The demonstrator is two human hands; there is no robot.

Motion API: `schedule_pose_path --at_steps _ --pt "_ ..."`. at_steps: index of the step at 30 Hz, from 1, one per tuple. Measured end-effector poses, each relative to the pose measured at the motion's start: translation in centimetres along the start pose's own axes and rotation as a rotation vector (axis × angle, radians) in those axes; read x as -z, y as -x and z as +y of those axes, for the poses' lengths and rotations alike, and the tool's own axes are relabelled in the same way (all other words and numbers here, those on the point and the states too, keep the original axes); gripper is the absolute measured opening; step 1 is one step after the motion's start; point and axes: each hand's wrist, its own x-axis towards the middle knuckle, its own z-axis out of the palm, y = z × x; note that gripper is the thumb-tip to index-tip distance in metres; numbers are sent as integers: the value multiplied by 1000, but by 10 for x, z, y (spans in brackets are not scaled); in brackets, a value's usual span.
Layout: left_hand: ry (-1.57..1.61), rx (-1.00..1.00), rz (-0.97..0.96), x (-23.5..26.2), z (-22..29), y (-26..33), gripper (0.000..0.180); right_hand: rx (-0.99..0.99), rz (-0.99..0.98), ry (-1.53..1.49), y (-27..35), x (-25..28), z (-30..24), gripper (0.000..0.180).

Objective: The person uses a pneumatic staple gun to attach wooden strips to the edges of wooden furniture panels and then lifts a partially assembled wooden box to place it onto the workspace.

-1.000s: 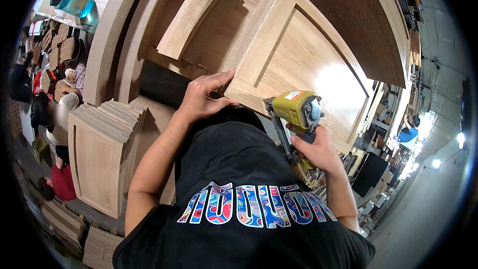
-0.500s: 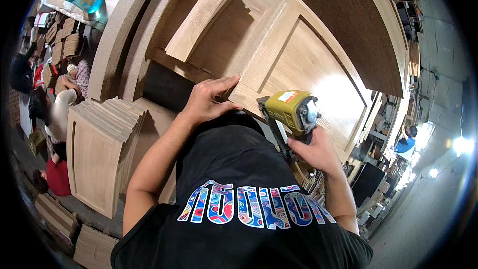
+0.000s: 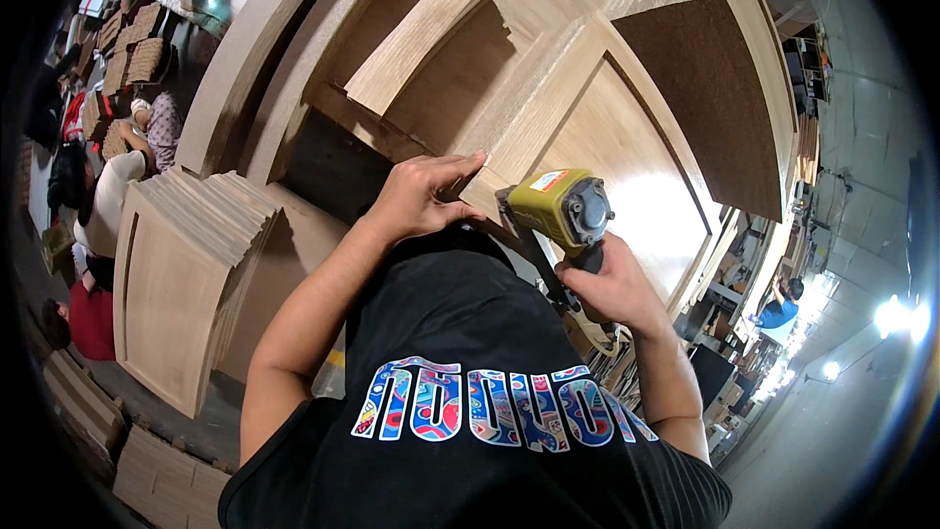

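Note:
My right hand (image 3: 609,286) grips the handle of a yellow-green nail gun (image 3: 560,208), whose nose points at the near corner of a light wooden door panel frame (image 3: 537,108). My left hand (image 3: 421,194) rests flat on that same corner, fingers pressing the frame rail just left of the gun. The flat inset panel (image 3: 627,176) lies beyond the gun. My black printed shirt hides the bench edge below both hands.
A stack of finished wooden panels (image 3: 186,274) stands at my left. A loose wooden rail (image 3: 421,34) lies behind the frame, and a brown board (image 3: 710,88) leans at the right. People sit at far left (image 3: 98,206); another person (image 3: 778,309) works at right.
The nail gun has shifted slightly left toward the frame corner, closer to my left hand. My left hand stays on the corner.

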Motion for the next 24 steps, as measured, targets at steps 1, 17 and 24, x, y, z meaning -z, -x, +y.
schedule_pose_path --at_steps 1,17,24 --pt "-5 3 -1 0 1 0 83 2 -3 -3 0 0 -1 52" --pt "-48 139 -12 -3 10 3 80 -10 77 -126 34 50 37 52" --pt "204 153 38 -22 20 14 71 -73 643 -371 132 129 186 44"
